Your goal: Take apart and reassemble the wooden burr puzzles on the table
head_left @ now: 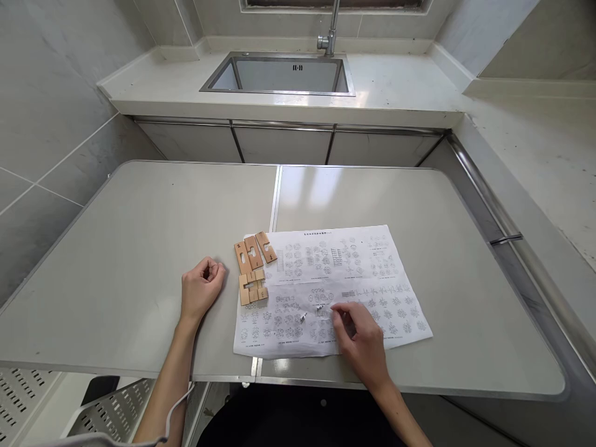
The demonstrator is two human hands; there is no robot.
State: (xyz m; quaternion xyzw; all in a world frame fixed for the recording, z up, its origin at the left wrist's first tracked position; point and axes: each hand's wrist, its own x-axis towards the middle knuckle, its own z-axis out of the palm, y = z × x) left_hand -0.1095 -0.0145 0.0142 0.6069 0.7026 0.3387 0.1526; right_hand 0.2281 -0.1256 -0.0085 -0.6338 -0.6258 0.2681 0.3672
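Observation:
A printed instruction sheet [344, 279] with many small diagrams lies on the grey table [139, 248]. Several flat notched wooden puzzle pieces [252, 266] lie at the sheet's left edge. My left hand [201, 292] rests on the table just left of the pieces, its fingers curled loosely with nothing visible in them. My right hand [361, 341] rests on the sheet's lower middle, thumb and forefinger pinched together on the paper. A tiny white bit [302, 318] lies on the sheet left of that hand.
A counter with a steel sink [279, 74] and tap [330, 31] runs behind the table. Another counter edge [512, 236] runs along the right. Tiled wall stands at left. A perforated chair seat [112, 410] shows below the table's front edge.

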